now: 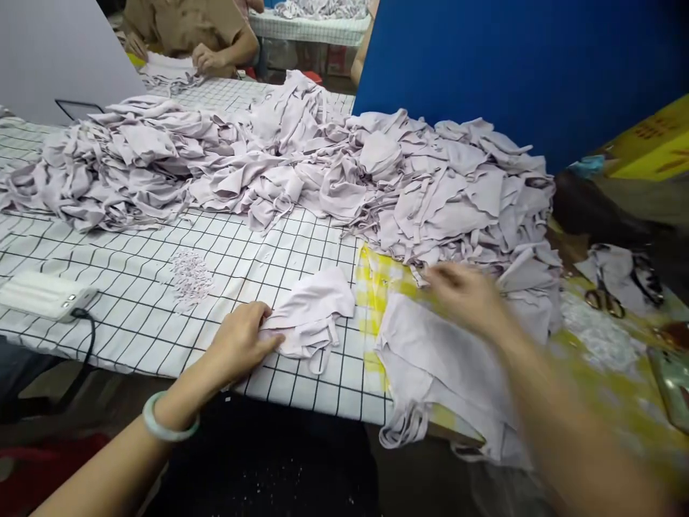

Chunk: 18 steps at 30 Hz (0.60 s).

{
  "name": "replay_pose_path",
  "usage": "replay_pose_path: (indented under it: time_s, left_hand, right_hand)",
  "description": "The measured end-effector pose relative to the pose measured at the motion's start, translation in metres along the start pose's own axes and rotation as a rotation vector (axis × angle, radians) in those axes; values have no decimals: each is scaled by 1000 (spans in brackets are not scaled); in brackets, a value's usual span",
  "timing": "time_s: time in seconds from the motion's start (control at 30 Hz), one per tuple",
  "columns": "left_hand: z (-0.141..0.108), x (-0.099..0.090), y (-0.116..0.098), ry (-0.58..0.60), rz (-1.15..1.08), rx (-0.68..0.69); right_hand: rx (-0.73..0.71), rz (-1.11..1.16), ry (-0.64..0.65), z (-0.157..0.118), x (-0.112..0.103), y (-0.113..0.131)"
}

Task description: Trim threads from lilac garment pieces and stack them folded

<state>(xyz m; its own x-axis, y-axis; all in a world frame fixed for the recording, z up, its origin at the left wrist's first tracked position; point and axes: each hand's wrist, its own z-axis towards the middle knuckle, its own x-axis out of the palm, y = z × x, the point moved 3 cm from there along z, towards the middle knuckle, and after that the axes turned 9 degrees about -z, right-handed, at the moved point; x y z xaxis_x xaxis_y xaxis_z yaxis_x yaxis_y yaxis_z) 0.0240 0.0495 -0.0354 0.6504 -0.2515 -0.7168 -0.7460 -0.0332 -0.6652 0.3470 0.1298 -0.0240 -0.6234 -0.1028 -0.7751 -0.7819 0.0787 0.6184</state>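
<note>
My left hand (245, 337), with a pale bangle on its wrist, grips the left end of a small pale lilac fabric piece with straps (317, 309). This piece lies folded on the grid-patterned cloth. My right hand (466, 294) is smeared by motion at the front edge of a large heap of similar fabric pieces (441, 194). Its fingertips are near a scrap of the heap, and whether they hold it is unclear. Below the right hand, a stack of lilac fabric pieces (441, 352) hangs over the table's front edge, loops of strap dangling.
Small fabric clippings (191, 280) lie left of my left hand. A white device with a cable (46, 294) sits at the left edge. Scissors (606, 298) and a phone (670, 388) lie right. A blue panel (517, 72) stands behind the heap. Across the table, another person's hands (207, 57) handle fabric.
</note>
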Motion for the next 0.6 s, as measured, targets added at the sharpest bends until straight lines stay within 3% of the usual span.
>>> replay_pose_path:
  time_s: [0.1, 0.17, 0.27, 0.37, 0.43, 0.53, 0.6]
  left_hand:
    - [-10, -3, 2, 10, -9, 108]
    - [-14, -14, 5, 81, -24, 183]
    - [-7, -38, 2, 139, -158, 217]
    - [15, -57, -22, 101, -328, 340]
    - [22, -61, -44, 284, -426, 476]
    - [2, -73, -67, 551, -438, 615]
    - [-26, -90, -67, 567, -370, 689]
  right_hand:
    - [-93, -159, 0, 5, 58, 44]
    - [-168, -222, 43, 10, 86, 69]
    - [-232, -162, 90, 5, 96, 95]
    - [-386, 149, 64, -24, 65, 124]
    - [-523, 362, 5, -56, 29, 145]
    - [-623, 464, -240, -112, -26, 165]
    - [-605, 474, -448, -148, -53, 164]
